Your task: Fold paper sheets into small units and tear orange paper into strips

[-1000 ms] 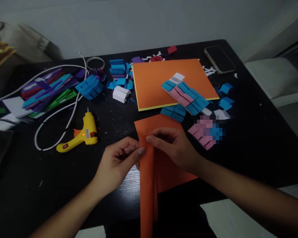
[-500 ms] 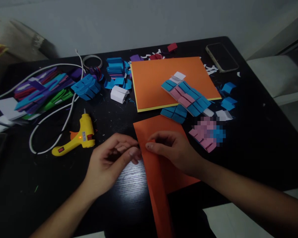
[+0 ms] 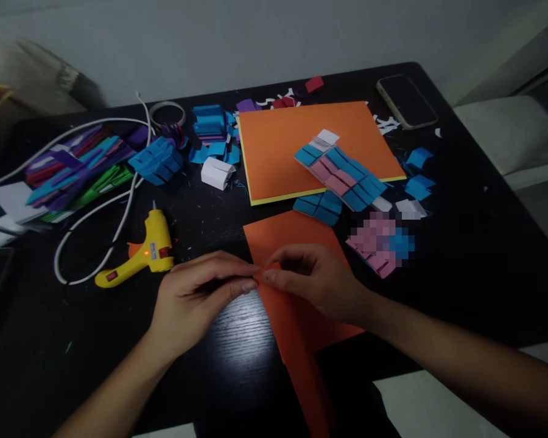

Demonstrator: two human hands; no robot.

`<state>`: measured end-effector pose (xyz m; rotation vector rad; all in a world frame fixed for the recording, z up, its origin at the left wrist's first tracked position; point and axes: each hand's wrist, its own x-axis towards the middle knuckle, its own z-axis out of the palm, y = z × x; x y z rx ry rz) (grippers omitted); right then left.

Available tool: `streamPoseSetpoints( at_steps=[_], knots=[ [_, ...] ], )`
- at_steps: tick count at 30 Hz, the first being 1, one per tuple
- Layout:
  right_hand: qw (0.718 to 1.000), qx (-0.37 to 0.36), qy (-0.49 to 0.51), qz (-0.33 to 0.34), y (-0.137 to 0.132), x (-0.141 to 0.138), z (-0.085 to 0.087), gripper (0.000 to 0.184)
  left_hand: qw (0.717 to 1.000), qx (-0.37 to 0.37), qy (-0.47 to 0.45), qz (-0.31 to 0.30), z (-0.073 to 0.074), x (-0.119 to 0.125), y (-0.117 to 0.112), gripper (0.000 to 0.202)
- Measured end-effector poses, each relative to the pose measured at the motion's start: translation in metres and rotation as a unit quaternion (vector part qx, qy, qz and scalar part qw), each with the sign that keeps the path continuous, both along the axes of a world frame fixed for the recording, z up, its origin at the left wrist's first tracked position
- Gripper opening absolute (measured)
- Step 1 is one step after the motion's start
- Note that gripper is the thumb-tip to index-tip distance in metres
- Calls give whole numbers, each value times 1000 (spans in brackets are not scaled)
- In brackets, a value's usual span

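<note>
An orange paper sheet lies on the black table in front of me, its near part folded into a narrow strip that hangs past the table edge. My left hand and my right hand meet at its left edge, both pinching the paper between thumb and fingers. A yellow glue gun with a lit red lamp lies just left of my left hand.
A larger orange sheet lies further back, with a blue and pink folded paper strip on it. Folded blue, purple, green and white pieces and a white cable fill the left. A phone lies far right.
The folded strip has swung from straight down to slanting rightward. My left hand briefly came off the edge and now pinches it again beside the right hand.
</note>
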<state>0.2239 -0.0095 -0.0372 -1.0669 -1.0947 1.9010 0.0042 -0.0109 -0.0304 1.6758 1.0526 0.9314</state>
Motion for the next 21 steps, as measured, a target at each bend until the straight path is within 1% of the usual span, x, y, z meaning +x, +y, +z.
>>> streamPoseSetpoints(
  at_steps=[6, 11, 21],
  knots=[
    [1000, 9, -22, 8, -1, 1, 0, 29, 1000, -6, -4, 0, 2, 0, -1, 23],
    [1000, 7, -14, 9, -1, 1, 0, 27, 1000, -27, -11, 4, 2, 0, 0, 23],
    [1000, 10, -21, 12, -1, 0, -2, 26, 999, -38, -15, 10, 2, 0, 1, 17]
  ],
)
